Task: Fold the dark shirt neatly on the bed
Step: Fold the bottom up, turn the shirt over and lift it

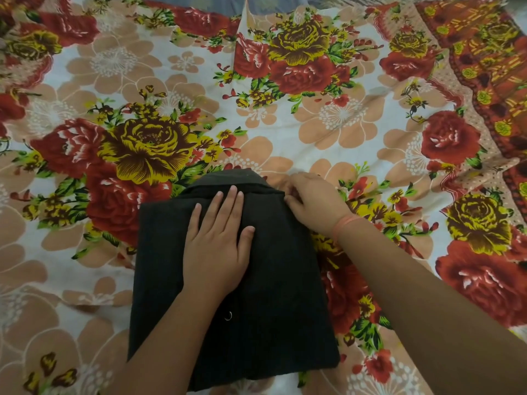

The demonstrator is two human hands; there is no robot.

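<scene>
On the flowered bedsheet (85, 266), near the middle, the dark shirt (273, 295) lies folded into a compact block, its collar (228, 181) at the far end. The left hand (216, 246) lies flat on top, fingers straight, pressing the cloth down. The right hand (310, 198) curls its fingers at the far right corner, pinching the edge. A hard tug there could drag the layers askew. Lifting the flat hand early could let the fold spring open.
</scene>
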